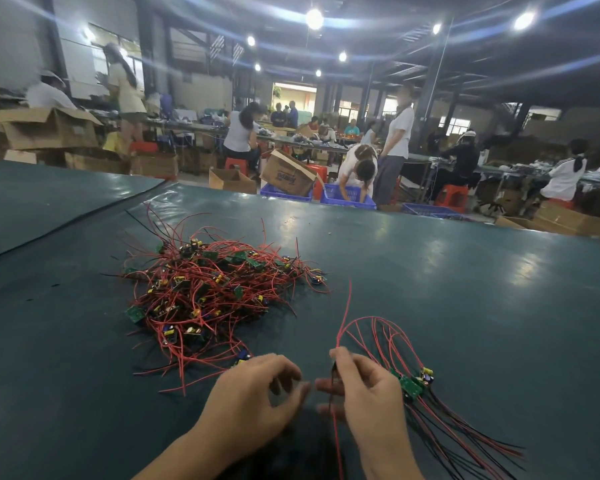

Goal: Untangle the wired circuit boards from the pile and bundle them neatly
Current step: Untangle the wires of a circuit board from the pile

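Nearest, the right grip (364, 389) pinched the red wires of a small bundle (411, 384), whose few boards lay just beside it on the bench (482, 278). The left grip (257, 386) curled close by; whether it held a wire could not be told. Farther off, the tangled pile (208, 292) looked largely unsorted, so most of the work seemingly remained.

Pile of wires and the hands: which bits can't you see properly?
Head view only:
- pile: what lies underneath is buried by the tangle on top.
- left hand: fingertips blurred; holding anything, cannot tell.
- bundle in right hand: some of its wires are cut off by the bottom edge.
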Available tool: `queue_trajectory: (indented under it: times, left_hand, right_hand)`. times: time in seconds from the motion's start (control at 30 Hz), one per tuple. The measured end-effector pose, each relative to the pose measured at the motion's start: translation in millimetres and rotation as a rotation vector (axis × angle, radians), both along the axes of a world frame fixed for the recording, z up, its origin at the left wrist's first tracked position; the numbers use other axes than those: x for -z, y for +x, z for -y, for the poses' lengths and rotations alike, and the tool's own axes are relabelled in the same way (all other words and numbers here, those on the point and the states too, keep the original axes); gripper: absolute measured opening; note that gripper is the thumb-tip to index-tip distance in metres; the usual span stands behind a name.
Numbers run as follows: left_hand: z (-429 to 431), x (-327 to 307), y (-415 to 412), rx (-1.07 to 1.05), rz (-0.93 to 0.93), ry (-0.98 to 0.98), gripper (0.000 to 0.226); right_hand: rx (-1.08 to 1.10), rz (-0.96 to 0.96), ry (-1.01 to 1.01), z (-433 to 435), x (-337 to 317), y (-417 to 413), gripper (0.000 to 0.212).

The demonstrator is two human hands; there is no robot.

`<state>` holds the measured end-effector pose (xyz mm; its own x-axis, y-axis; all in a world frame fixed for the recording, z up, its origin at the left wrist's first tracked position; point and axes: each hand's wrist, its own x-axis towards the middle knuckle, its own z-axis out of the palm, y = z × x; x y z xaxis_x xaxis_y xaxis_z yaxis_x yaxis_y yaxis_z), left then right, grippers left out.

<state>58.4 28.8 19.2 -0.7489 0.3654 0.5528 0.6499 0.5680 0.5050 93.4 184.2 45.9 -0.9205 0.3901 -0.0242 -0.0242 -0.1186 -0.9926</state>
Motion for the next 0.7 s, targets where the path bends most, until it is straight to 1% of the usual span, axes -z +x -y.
queue_trajectory:
  times: [0.03,0.07,0.1,0.13,0.2,0.23,0.27,0.3,0.4,0.5,0.57,0.63,0.7]
  left_hand:
    - [3,0,-3,-0.052,-0.093,-0.056,0.019]
    - [6,0,-5,-0.089,-0.147,-0.103,0.016]
    - [9,0,-7,-0.124,-0.159,-0.156,0.013]
    - [13,0,-9,-0.171,-0.149,-0.214,0.013]
    - [17,4,-14,-0.24,-0.117,-0.316,0.017]
    - [19,5,-15,-0.255,-0.088,-0.342,0.015]
    - [20,6,-17,-0.258,-0.048,-0.352,0.013]
    - [22,8,-19,-0.259,-0.015,-0.347,0.016]
    - [24,10,-23,-0.266,-0.006,-0.349,0.025]
    - [23,9,-22,-0.327,0.017,-0.397,0.035]
    - [25,12,-24,-0.329,0.039,-0.385,0.037]
    - [27,10,-26,-0.293,0.043,-0.346,0.034]
    - [27,7,-26,-0.271,0.017,-0.303,0.031]
  right_hand:
    - [0.019,-0.005,-0.011,-4,-2,0,0.018]
    - [0.033,-0.008,0.023,-8,-3,0,0.014]
    - [0.05,-0.011,0.106,-12,-3,1,0.01]
    - [0.081,-0.016,0.237,-16,-3,2,0.009]
    - [0.18,-0.054,0.588,-22,0,4,0.01]
    - [0.217,-0.078,0.74,-24,1,5,0.008]
    - [0.227,-0.077,0.847,-24,1,6,0.005]
    - [0.218,-0.042,0.92,-23,1,8,0.004]
    - [0.203,0.136,1.084,-26,6,8,0.016]
    - [0.189,0.251,1.202,-34,8,7,0.024]
    - [0.173,0.291,1.251,-37,9,6,0.029]
    - [0.153,0.307,1.277,-39,9,6,0.037]
    - [0.142,0.254,1.246,-36,10,6,0.038]
